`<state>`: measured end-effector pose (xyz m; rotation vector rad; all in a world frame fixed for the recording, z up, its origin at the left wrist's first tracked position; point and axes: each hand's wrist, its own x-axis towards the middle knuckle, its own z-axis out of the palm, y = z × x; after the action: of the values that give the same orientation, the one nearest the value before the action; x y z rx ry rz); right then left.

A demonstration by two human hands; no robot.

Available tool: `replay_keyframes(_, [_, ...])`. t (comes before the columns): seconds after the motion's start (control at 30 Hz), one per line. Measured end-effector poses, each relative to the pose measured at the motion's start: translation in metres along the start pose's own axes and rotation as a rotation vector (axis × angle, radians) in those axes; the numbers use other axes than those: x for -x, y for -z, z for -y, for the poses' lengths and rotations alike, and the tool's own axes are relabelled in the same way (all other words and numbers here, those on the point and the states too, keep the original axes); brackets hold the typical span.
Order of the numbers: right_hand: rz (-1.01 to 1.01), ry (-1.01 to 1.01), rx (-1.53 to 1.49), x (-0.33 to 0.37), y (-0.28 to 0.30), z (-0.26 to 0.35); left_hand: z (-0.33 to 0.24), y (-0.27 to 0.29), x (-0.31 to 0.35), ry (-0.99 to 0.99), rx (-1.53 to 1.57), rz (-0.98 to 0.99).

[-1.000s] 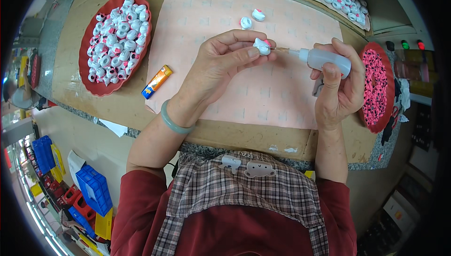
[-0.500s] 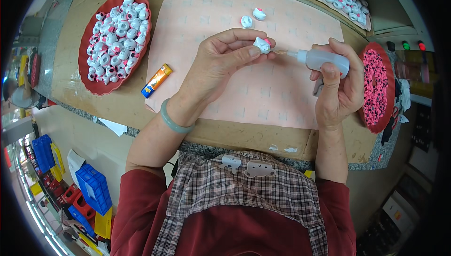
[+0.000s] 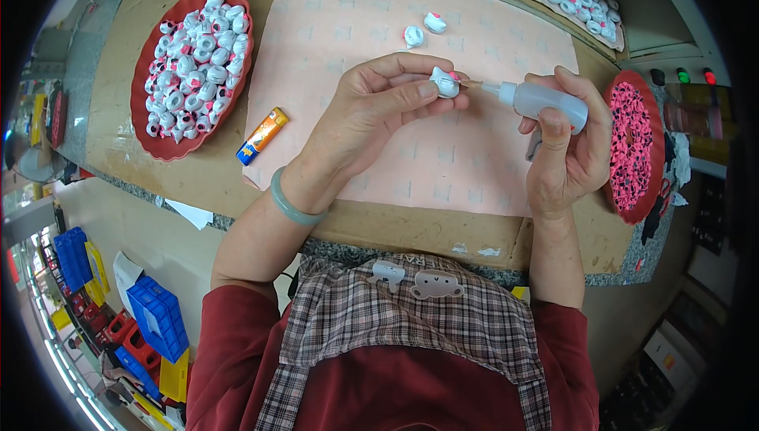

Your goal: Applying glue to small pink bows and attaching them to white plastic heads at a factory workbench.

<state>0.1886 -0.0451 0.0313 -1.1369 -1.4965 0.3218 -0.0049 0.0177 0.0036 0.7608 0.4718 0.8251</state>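
Above the middle of the pink sheet point(image 3: 332, 28), a small white piece point(image 3: 445, 83) is held in the left hand point(image 3: 387, 103), pinched between the thumb and the fingers. The piece is rounded and glossy, with a pointed, ear-like corner at its upper left and a pink accent on its upper right side. The right hand point(image 3: 573, 146) has its fingers wrapped around a translucent squeeze bottle point(image 3: 549, 105), whose thin tip point(image 3: 480, 86) points left at the piece; whether the two touch cannot be told. Two similar pieces, one point(image 3: 413, 35) lying just beside the other point(image 3: 434, 22), rest farther up the sheet. Many more fill a red, scalloped bowl point(image 3: 141, 107) at left. Markings: an orange-and-blue packet point(image 3: 263, 136) bears pale print, too small to make out; faint grey-blue marks repeat across the sheet; the checked apron point(image 3: 395, 316) carries pale animal-shaped patches.
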Motion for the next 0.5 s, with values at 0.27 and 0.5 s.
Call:
replay_keyframes(0.27, [-0.005, 0.013, -0.008, -0.0009, 0.0012, -0.0001, -0.0021, 0.0021, -0.0002, 0.056, 0.115, 0.008])
replay_keyframes(0.5, [-0.011, 0.021, -0.023, -0.0004, 0.0010, 0.0006, -0.0036, 0.0034, -0.0003, 0.077, 0.188, 0.011])
